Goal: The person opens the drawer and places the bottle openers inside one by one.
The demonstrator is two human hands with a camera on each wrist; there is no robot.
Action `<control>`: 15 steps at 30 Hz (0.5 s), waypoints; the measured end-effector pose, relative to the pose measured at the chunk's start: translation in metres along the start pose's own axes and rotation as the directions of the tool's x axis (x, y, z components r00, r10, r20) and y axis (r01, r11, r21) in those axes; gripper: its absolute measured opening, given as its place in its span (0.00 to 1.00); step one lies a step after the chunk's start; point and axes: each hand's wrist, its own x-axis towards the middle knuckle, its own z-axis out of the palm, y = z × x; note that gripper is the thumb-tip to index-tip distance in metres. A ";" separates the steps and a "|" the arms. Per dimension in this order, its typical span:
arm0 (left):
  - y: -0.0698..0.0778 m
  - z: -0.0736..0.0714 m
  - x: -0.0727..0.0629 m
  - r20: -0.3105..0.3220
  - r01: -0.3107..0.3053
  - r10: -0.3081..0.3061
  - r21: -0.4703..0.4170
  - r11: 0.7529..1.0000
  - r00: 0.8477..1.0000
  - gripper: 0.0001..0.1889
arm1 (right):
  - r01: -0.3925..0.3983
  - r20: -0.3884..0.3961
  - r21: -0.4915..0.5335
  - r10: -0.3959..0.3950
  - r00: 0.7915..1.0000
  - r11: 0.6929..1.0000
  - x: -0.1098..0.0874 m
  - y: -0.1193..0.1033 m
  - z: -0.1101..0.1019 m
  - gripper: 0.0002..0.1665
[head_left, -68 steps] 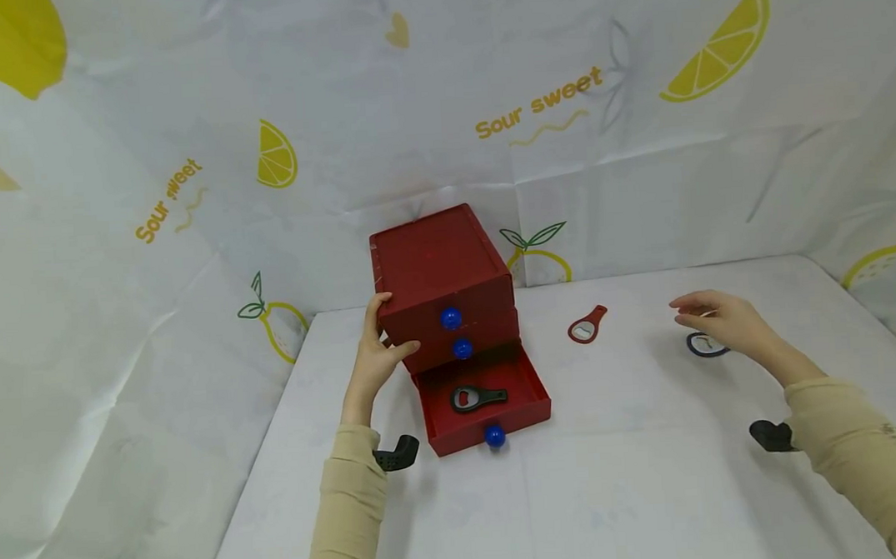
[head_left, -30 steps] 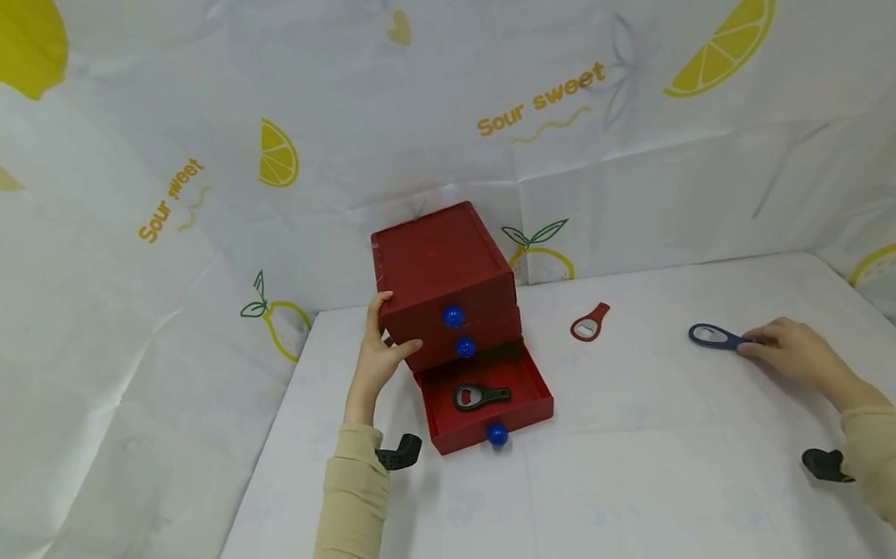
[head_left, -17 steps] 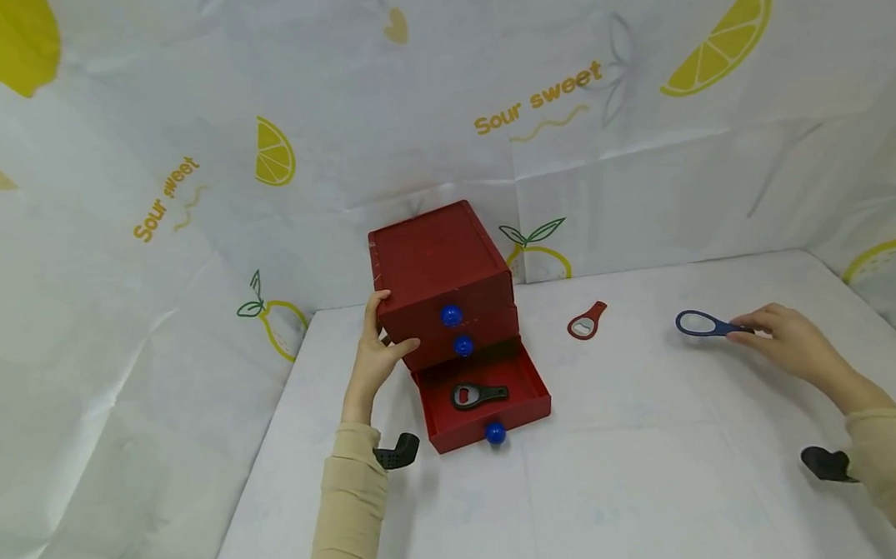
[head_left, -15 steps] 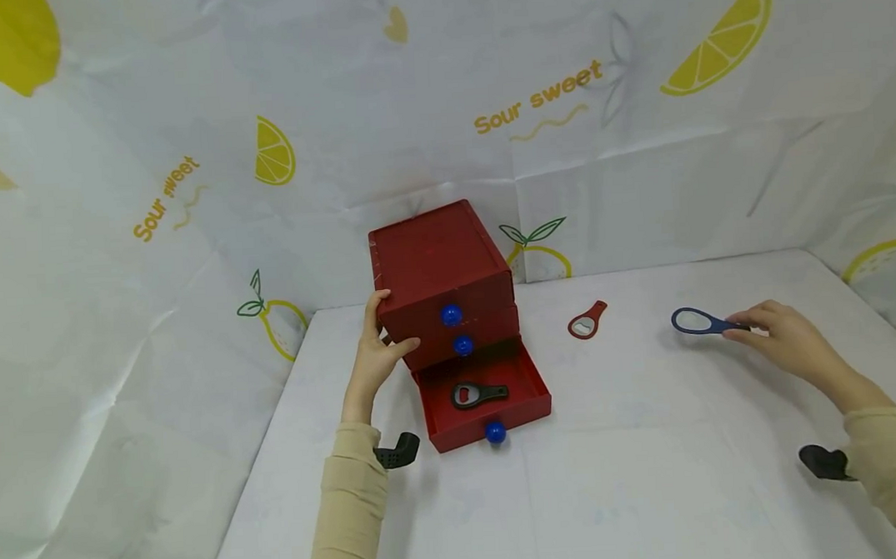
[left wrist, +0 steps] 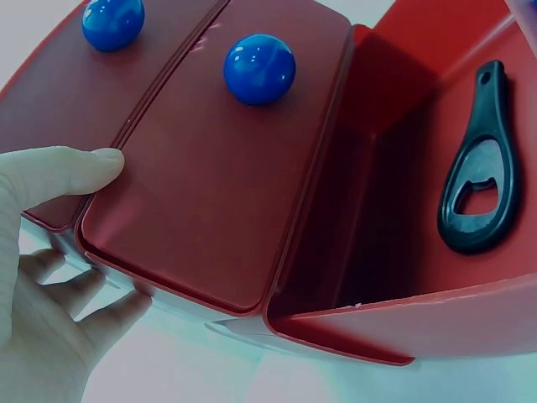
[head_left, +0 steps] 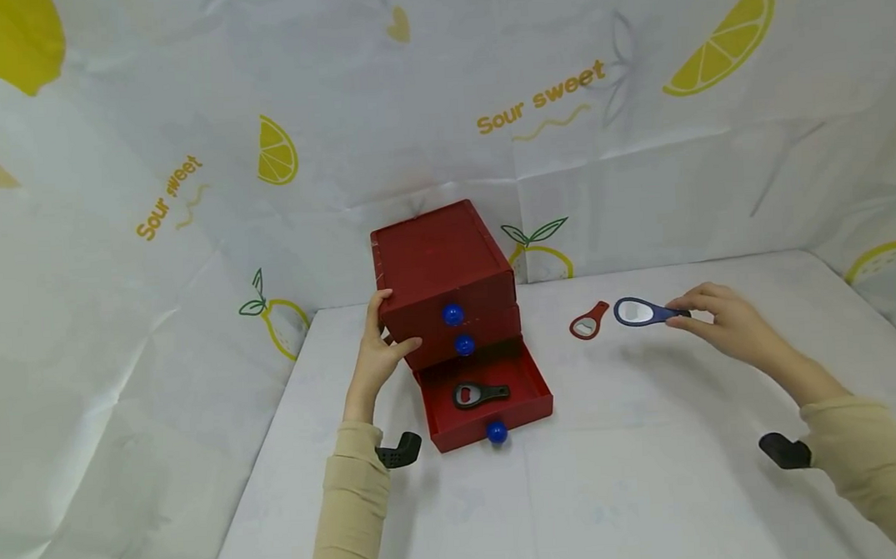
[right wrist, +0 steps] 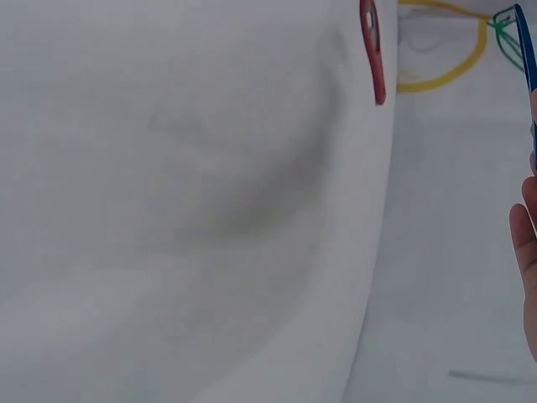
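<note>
A red drawer cabinet (head_left: 439,255) with blue knobs stands against the back wall, its bottom drawer (head_left: 527,380) pulled out. Inside that drawer lies a black bottle opener (head_left: 480,394), seen closer in the left wrist view. My left hand (head_left: 376,358) grips the cabinet's left front edge, thumb (left wrist: 75,172) on the front and the other fingers along the side. Pinched by its handle in my right hand (head_left: 728,321) is a blue bottle opener (head_left: 637,311), held above the table. In the right wrist view, only part of this hand and opener shows at the edge.
A red bottle opener (head_left: 589,321) lies on the white-covered table (head_left: 615,489), right of the cabinet and left of the blue opener. Behind it rises a white cloth wall (head_left: 427,147) with lemon prints. A black device (head_left: 399,451) sits at each wrist.
My right hand reached the blue bottle opener on the table, took it by the handle, lifted it and carried it left towards the red one. My left hand stayed on the cabinet.
</note>
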 end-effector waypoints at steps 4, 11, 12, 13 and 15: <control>0.006 0.000 0.000 0.017 0.054 -0.053 -0.018 0.998 0.998 0.42 | 0.049 0.000 0.041 -0.049 0.999 0.998 0.010 -0.023 0.006 0.11; 0.024 0.000 -0.005 0.032 0.084 -0.082 -0.055 0.995 0.996 0.42 | 0.193 -0.019 0.101 -0.192 0.981 0.976 0.025 -0.058 0.023 0.14; 0.023 0.000 -0.005 0.031 0.082 -0.081 -0.052 0.995 0.996 0.42 | 0.214 -0.021 0.113 -0.213 0.977 0.970 0.027 -0.063 0.026 0.14; 0.021 0.000 -0.005 0.028 0.081 -0.080 -0.045 0.996 0.996 0.42 | 0.230 -0.020 0.126 -0.229 0.973 0.965 0.029 -0.067 0.030 0.14; 0.016 -0.001 -0.003 0.019 0.077 -0.077 -0.032 0.996 0.997 0.42 | 0.249 -0.007 0.155 -0.251 0.968 0.956 0.032 -0.076 0.038 0.14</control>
